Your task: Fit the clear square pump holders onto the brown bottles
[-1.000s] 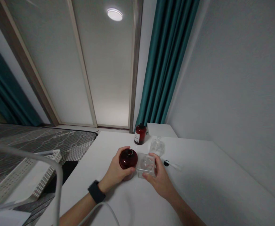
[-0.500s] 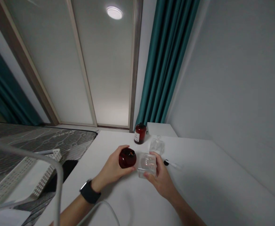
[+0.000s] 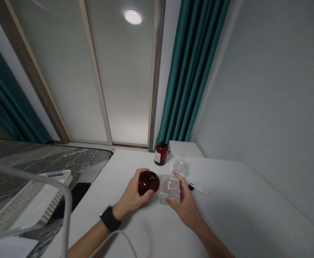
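Note:
My left hand [image 3: 134, 195] is wrapped round a dark red round bottle [image 3: 148, 182], tipped so its open mouth leans toward the right. Right beside it my right hand [image 3: 185, 204] grips a clear square glass bottle [image 3: 170, 188] that stands on the white table [image 3: 227, 215]. The two bottles nearly touch. A black watch [image 3: 110, 218] sits on my left wrist.
Behind them stand a dark red labelled bottle [image 3: 161, 153] and a clear glass bottle [image 3: 180, 165]. A dropper with a black cap [image 3: 197, 189] lies to the right. A white perforated basket [image 3: 30, 200] is at the left, a white cable [image 3: 119, 240] near the front edge.
My left hand has tilted the round red bottle further toward the clear bottle. The right hand and clear bottle have stayed almost still.

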The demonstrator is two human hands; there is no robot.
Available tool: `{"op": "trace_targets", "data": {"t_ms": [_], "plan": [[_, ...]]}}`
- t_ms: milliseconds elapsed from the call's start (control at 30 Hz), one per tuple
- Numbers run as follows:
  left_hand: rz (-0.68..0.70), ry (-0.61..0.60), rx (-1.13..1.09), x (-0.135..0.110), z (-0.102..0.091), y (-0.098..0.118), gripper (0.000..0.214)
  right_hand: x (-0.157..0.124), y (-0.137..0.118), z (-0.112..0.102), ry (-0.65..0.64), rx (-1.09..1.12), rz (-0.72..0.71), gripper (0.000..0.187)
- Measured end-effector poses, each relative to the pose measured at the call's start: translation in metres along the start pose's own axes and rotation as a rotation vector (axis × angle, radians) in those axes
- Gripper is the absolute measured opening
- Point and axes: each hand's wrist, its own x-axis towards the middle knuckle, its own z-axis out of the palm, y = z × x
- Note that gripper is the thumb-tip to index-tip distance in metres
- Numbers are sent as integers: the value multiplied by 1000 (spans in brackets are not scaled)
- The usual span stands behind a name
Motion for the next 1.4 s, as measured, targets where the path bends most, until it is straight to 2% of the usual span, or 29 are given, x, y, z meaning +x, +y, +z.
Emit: {"op": "trace_targets", "data": {"t_ms": [167, 300, 400, 600, 767, 900, 1400], "plan": [[37, -41, -18, 1, 0, 0, 53, 1, 1, -2, 13, 5, 25, 80], [131, -89, 154, 3, -9, -3, 60, 1, 2, -4, 10, -26, 14, 83], [190, -130, 266, 4, -17, -3, 68, 0, 2, -4, 27, -80, -8, 86], [225, -227, 305, 5, -23, 3, 70, 0, 2, -7, 33, -262, -88, 92], [221, -244, 317, 4, -21, 9, 66, 0, -2, -11, 27, -358, -101, 96], [242, -264, 429, 5, -21, 9, 70, 0, -4, -12, 16, -411, -112, 96], [350, -269, 650, 4, -20, 10, 70, -2, -4, -10, -31, -488, -105, 95]]}}
